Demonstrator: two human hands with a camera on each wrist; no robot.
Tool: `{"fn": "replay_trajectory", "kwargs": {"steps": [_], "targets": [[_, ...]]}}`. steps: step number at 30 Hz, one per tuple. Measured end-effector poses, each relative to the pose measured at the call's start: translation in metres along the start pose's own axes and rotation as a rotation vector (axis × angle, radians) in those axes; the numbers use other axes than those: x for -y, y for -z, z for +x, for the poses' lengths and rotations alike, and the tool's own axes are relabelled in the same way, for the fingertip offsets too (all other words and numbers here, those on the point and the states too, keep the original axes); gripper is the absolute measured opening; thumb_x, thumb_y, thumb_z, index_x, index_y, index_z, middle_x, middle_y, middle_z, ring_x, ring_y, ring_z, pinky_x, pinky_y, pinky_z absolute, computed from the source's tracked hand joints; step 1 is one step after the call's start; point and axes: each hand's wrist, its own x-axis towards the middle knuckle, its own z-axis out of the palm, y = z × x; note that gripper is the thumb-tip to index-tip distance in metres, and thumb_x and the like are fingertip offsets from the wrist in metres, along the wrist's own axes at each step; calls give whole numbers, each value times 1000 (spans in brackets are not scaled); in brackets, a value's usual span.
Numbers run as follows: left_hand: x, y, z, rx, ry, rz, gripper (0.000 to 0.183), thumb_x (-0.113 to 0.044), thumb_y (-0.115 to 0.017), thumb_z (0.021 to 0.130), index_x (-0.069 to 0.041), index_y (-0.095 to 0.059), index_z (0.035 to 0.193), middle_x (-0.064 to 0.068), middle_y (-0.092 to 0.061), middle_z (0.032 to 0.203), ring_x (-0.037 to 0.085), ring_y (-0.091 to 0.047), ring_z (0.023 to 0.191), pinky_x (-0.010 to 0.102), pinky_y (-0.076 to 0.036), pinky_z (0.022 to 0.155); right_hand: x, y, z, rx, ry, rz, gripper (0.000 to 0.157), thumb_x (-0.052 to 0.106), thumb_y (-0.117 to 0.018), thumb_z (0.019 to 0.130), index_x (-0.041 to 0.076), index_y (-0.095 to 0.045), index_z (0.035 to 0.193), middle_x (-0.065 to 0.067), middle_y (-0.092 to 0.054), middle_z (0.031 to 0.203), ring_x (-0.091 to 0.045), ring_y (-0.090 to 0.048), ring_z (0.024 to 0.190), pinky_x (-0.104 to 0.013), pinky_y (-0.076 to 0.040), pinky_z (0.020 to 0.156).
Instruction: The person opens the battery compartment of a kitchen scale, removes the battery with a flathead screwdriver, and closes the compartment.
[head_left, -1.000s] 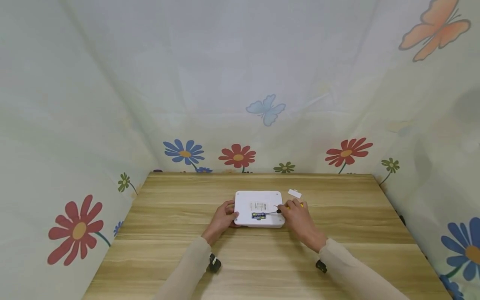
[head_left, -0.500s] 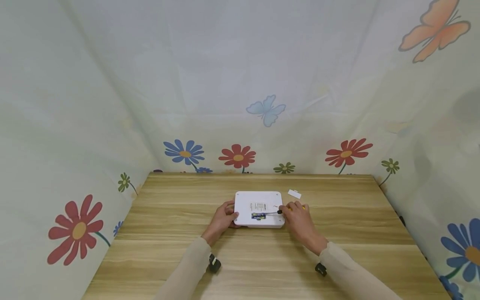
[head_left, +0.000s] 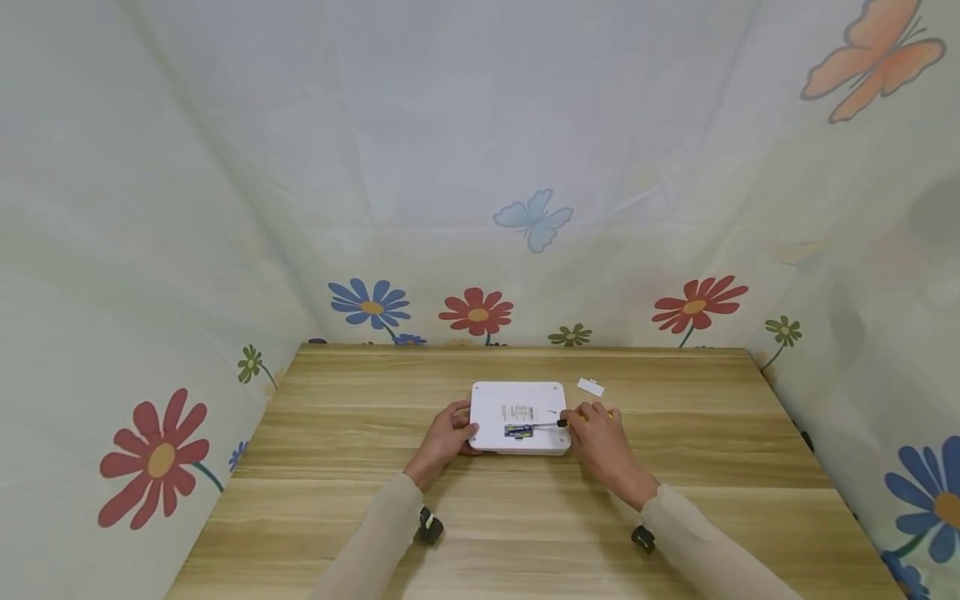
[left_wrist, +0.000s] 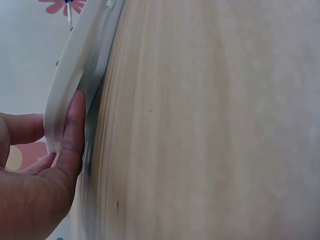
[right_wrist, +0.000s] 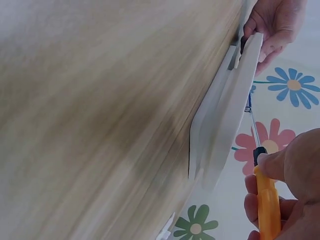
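While your left hand (head_left: pixel 442 440) grips the near left corner of the white device (head_left: pixel 487 408), thumb on top and fingers at its edge and beneath, your right hand (head_left: pixel 602 442) is wrapped round the yellow-handled screwdriver (right_wrist: pixel 268 205). Counts: 1 device, 1 screwdriver, 1 small white cover (head_left: pixel 591 387), 2 black wrist units (head_left: pixel 431 527), one per arm. Device sits label side up on the desk (head_left: pixel 337 500), toward the far side, between your hands. 4 small corner marks (head_left: pixel 477 387) on its face, one per corner. Screwdriver comes in from the right, shaft low over the face, tip at the battery opening (head_left: pixel 529 434) in the near half. Blue-and-yellow battery casing (head_left: pixel 514 431) shows in there; can't give you a firm cell count. Right wrist view puts something blue just above the face, right at the tip. Cover lies loose just beyond the device's far right corner, apart from it. Writing: 1 label (head_left: pixel 519 413) just far of the opening, several printed lines, too small to read. Battery print, same.
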Motion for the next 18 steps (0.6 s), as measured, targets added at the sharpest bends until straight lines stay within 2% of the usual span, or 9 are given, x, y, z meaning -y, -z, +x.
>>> {"fn": "replay_trajectory", "kwargs": {"steps": [9,18], "targets": [[0,1,0,2,-3,4,53,2,-58,101,0,-41,151,27,-65,115,18,-71,72,37,-66,67,-3,4,0,-32,33,-6,20,8,-78,88,13,-75,107,-6,-71,97,-29,-63,95,-49,-47,79],[-1,0,-2,-3,-6,7,54,2,-58,101,-1,-41,151,29,-64,119,18,-70,72,40,-67,68,-2,23,3,-24,65,-87,17,13,-75,92,17,-75,108,-4,-70,97,-27,-62,97,-50,-47,85]]}}
